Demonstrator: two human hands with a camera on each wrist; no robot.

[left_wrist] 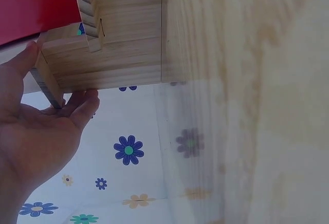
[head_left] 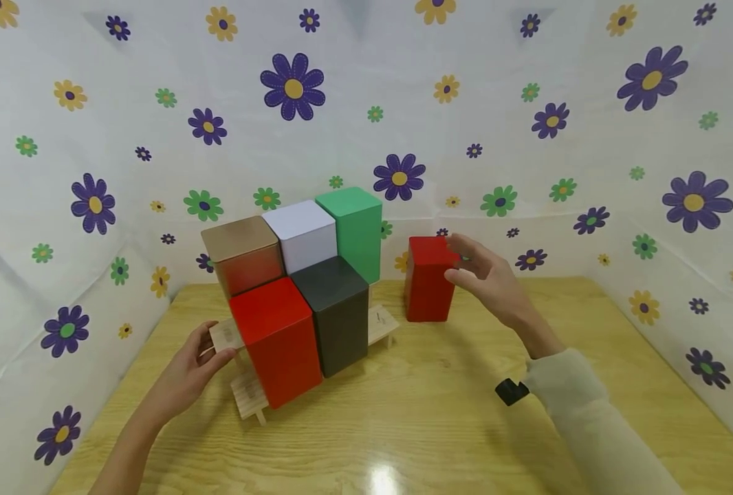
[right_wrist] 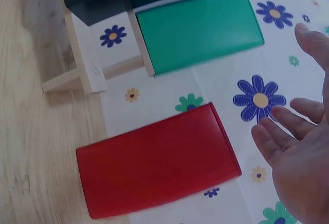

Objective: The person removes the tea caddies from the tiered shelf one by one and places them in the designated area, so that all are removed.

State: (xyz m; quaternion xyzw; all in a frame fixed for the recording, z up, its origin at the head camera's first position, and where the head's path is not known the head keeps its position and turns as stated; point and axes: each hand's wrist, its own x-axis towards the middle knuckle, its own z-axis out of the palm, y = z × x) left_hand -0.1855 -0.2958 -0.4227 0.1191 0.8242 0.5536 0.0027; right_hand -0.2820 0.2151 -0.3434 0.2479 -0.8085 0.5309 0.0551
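A two-step wooden rack (head_left: 381,323) carries several tall, lidded boxes. On its lower step are a red box (head_left: 282,350) and a black box (head_left: 342,330); behind them stand a brown box (head_left: 245,251), a white box (head_left: 307,240) and a green box (head_left: 360,234). My left hand (head_left: 183,375) grips the rack's left end, thumb in front and fingers behind in the left wrist view. Another red box (head_left: 428,289) stands upright on the table, right of the rack. Beside its top is my right hand (head_left: 487,278), fingers spread and holding nothing.
The wooden table (head_left: 416,412) runs up to a white cloth backdrop (head_left: 354,137) printed with flowers, which closes in the back and both sides. A small black piece (head_left: 511,392) sits by the right sleeve cuff (head_left: 561,378).
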